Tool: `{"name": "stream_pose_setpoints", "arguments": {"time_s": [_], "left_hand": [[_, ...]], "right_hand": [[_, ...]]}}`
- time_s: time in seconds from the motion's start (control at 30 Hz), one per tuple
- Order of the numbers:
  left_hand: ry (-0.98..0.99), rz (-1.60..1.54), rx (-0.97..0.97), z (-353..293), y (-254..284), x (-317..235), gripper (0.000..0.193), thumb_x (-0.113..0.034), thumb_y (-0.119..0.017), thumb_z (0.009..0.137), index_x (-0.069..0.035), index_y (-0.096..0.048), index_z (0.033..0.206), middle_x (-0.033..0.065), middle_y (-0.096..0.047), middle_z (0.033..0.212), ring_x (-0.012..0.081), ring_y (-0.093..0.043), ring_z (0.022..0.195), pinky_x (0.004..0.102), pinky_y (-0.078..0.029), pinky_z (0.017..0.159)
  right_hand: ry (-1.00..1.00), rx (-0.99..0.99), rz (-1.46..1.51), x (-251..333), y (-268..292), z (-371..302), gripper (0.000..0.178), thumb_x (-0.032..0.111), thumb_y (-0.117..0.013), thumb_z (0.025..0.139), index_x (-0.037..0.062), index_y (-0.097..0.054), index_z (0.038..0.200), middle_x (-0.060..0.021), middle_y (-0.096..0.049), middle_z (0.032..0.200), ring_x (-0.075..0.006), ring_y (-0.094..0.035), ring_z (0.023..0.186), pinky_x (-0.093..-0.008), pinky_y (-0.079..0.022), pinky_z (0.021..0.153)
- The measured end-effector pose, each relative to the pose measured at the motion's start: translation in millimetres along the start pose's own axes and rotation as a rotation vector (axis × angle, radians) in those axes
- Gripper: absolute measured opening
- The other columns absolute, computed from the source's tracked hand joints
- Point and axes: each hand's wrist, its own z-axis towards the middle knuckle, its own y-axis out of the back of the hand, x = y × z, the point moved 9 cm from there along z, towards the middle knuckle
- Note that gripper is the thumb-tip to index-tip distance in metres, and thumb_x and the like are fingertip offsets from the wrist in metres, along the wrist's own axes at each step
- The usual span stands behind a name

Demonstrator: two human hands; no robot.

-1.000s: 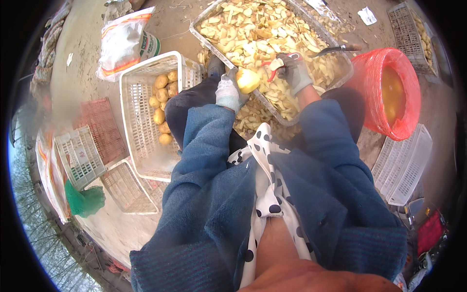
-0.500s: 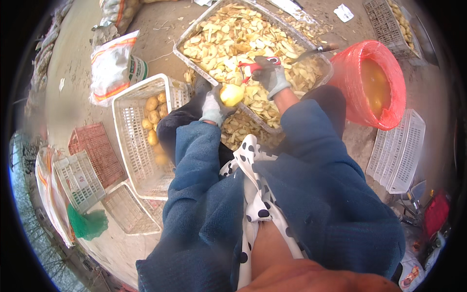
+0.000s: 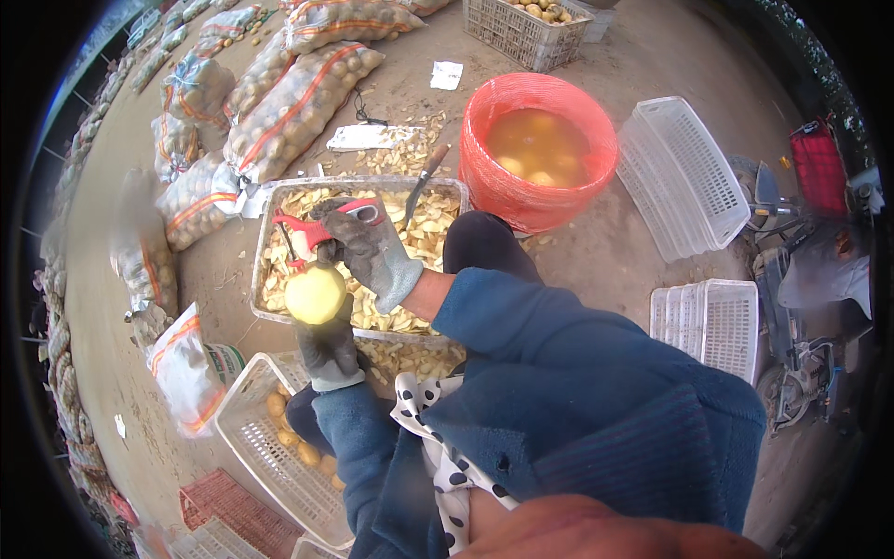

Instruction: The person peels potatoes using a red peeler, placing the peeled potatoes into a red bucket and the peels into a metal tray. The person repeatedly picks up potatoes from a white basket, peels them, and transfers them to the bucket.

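My left hand (image 3: 329, 348), in a grey work glove, is closed around a peeled yellow potato (image 3: 315, 294) above the near edge of a crate of peelings (image 3: 438, 189). In my gloved right hand (image 3: 361, 244) is a red-handled peeler (image 3: 300, 227), its head just above the potato. A knife with a wooden handle (image 3: 436, 160) leans at the crate's far right corner, blade over the peelings. Near my left knee, a white basket (image 3: 250, 431) holds unpeeled potatoes (image 3: 279, 406).
A red-lined tub (image 3: 477, 140) with peeled potatoes in cloudy water stands right of the peelings. White plastic baskets (image 3: 684, 177) lie farther right, near a parked vehicle (image 3: 792, 359). Filled potato sacks (image 3: 298, 112) lie at the far left; another potato crate (image 3: 521, 42) is at the back.
The view has swung to the right, bringing the sacks and vehicle into sight. My right hand has brought the peeler close to the potato, which my left hand still holds.
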Motion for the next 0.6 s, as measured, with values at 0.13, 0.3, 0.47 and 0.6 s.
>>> {"name": "stream_pose_setpoints", "arguments": {"time_s": [0.13,0.3,0.47,0.6], "left_hand": [[0.366,-1.09,0.01,-0.9,-13.7,64.6,0.046,-0.028,-0.056,0.083,-0.005,-0.043,0.12,0.0148,-0.049,0.117,0.0305,-0.046,0.11,0.0455,-0.038,0.094],[0.44,-1.126,0.104,-16.0,-20.2,60.4,0.065,-0.019,-0.062,0.076,-0.004,-0.029,0.13,0.0197,-0.039,0.126,0.0346,-0.04,0.116,0.0484,-0.034,0.097],[0.378,-1.013,0.267,-11.8,-19.7,62.7,0.077,-0.007,-0.063,0.069,-0.004,-0.021,0.133,0.017,-0.037,0.128,0.0316,-0.041,0.117,0.0423,-0.032,0.101],[0.432,-1.133,0.101,-7.9,-5.9,117.5,0.074,-0.017,-0.067,0.068,-0.005,-0.028,0.13,0.0168,-0.041,0.124,0.0302,-0.045,0.112,0.04,-0.039,0.092]], "right_hand": [[-0.179,-0.068,-0.053,-5.1,14.9,-23.7,0.013,0.011,-0.061,0.078,0.002,-0.055,0.085,-0.0049,-0.057,0.076,-0.0135,-0.056,0.066,-0.0245,-0.047,0.056],[-0.208,-0.078,0.048,-23.2,43.4,-24.5,0.025,0.024,-0.052,0.081,0.0084,-0.05,0.101,-0.0066,-0.053,0.094,-0.0186,-0.054,0.083,-0.0354,-0.046,0.074],[-0.345,-0.217,0.14,-24.4,56.7,-34.2,0.023,0.026,-0.047,0.087,0.0045,-0.054,0.09,-0.0093,-0.058,0.071,-0.0186,-0.057,0.057,-0.0307,-0.05,0.054],[-0.384,-0.358,-0.063,-44.1,68.5,-37.9,0.022,0.022,-0.044,0.088,0.0023,-0.054,0.092,-0.008,-0.059,0.075,-0.0158,-0.057,0.061,-0.028,-0.048,0.055]]}}
